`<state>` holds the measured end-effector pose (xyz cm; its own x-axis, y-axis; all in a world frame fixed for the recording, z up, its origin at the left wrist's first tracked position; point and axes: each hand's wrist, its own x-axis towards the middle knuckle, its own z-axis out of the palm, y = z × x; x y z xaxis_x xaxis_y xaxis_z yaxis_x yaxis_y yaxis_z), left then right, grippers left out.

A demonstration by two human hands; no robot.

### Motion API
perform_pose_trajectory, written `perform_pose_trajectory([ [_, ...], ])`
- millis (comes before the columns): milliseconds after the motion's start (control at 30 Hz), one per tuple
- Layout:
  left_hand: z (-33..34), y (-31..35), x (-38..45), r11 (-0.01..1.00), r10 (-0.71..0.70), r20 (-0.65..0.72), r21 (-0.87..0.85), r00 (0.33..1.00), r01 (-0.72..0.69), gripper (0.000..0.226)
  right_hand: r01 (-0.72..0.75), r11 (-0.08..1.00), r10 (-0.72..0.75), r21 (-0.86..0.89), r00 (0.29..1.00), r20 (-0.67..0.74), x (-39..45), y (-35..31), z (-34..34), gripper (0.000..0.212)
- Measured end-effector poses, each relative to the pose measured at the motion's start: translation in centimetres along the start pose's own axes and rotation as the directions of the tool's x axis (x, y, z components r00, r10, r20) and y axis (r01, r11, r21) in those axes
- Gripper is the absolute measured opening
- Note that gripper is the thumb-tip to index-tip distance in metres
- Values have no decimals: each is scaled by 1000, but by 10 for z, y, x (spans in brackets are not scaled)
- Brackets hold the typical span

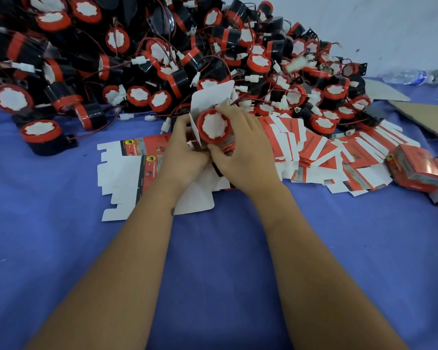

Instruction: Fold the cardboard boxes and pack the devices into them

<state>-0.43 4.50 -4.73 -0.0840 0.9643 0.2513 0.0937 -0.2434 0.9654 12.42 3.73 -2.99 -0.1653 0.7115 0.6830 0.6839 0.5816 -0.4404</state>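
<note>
A round red device with a white face [214,127] sits in the mouth of a half-folded cardboard box [208,97], whose white flaps stand open above it. My left hand [181,152] grips the box from the left side. My right hand [240,145] curls over the device and the box from the right. Flat unfolded boxes [122,170], white inside and red printed, lie under my hands on the blue cloth [213,248]. More flat boxes [339,152] fan out to the right.
A big heap of red and black devices with wires and white plugs [162,54] fills the back. One device [42,136] lies apart at the left. Folded red boxes [417,170] sit at the right edge. A plastic bottle [412,76] and brown cardboard sheets [425,114] lie at the far right.
</note>
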Motion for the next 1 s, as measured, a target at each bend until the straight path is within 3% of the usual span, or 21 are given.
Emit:
perform_pose_trajectory([
  [200,0,-4,2,1000,1,-13,23,1000,-1,60,1,984,-19,-176,995,-98,0,0,4,50],
  [367,0,-5,3,998,-25,-14,48,1000,26,54,11,937,-15,-348,1000,-10,-3,4,10,31],
  [467,0,-2,4,995,-88,-36,-55,995,86,50,-52,987,28,-154,988,-151,-2,1,8,22],
  [533,0,3,5,979,-153,-69,-144,986,142,49,-154,979,186,130,942,-278,1,1,1,22],
  [633,-2,5,6,959,-211,-125,-220,969,181,34,-362,760,501,539,855,-132,7,1,-12,34],
  [733,-1,5,1,984,-163,-101,-92,982,154,43,-456,657,560,600,828,16,15,6,-18,41],
  [933,1,5,-1,1000,-25,-94,12,995,26,51,-310,684,347,661,934,79,17,-1,-25,55],
  [1000,1,5,-2,1000,-22,-99,17,995,24,51,-396,621,356,677,911,206,25,-7,-31,55],
])
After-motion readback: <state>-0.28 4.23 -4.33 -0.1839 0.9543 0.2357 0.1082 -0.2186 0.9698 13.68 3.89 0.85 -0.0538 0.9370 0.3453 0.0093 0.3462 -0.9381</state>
